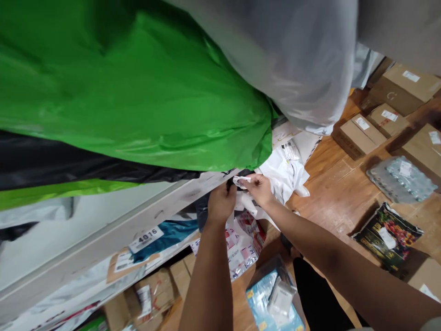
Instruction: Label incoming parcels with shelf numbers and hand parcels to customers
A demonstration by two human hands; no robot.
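Fingers on our right hand (262, 190) pinch a white paper label (237, 179); for our left hand (221, 202), we can't tell. Past the white shelf edge (165, 209), brown wood floor (320, 202) lies open.

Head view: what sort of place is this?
Probably a parcel pickup or sorting room: labelled cardboard boxes stand on the floor, and a low shelf holds packages, including a teal plastic mailer with a label marked 4016.

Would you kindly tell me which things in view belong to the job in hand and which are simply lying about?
Job in hand:
white label, pinched by the right hand
left hand beside it

Apparently lying about:
bottle pack
teal parcel
black printed bag
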